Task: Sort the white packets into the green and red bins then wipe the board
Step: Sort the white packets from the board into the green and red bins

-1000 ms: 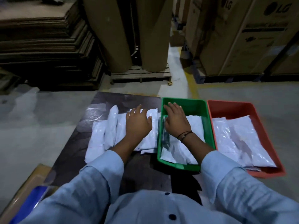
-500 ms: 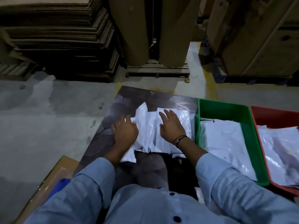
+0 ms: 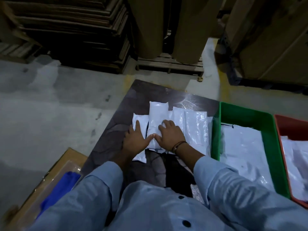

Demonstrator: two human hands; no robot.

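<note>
Toward the left edge of the dark worktop, the left hand lies flat, fingers straight, on the leftmost white packet. Thumbs touching, the right hand rests on a taller packet with bent fingers; I cannot tell whether it grips. More packets lie alongside, then the green bin and the red bin, both holding packets.

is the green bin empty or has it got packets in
Not empty: white packets lie flat in the green bin, covering most of its floor; only the far end shows bare.
</note>
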